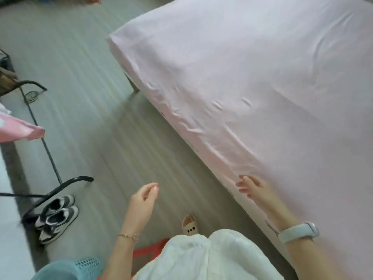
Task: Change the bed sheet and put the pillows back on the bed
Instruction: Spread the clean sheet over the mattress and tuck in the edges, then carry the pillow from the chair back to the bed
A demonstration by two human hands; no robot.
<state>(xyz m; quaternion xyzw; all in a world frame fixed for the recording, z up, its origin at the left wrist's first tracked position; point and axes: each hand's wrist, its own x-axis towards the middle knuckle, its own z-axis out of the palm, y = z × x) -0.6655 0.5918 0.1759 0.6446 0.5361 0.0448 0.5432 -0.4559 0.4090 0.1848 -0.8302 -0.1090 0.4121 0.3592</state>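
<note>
A pale pink bed sheet (pixel 252 77) covers the bed (pixel 133 85), which fills the right and upper part of the frame and runs on a slant from upper left to lower right. The sheet lies mostly flat and smooth on top, with shallow wrinkles and small puckers near the middle of the frame and along the near edge. At the corner in the upper middle it wraps down over the side, and one wooden leg of the bed shows beneath it. Along the lower right edge the sheet hangs over the side. At the far left edge of the frame a pink patterned pillow (pixel 22 131) juts in, blurred.
</note>
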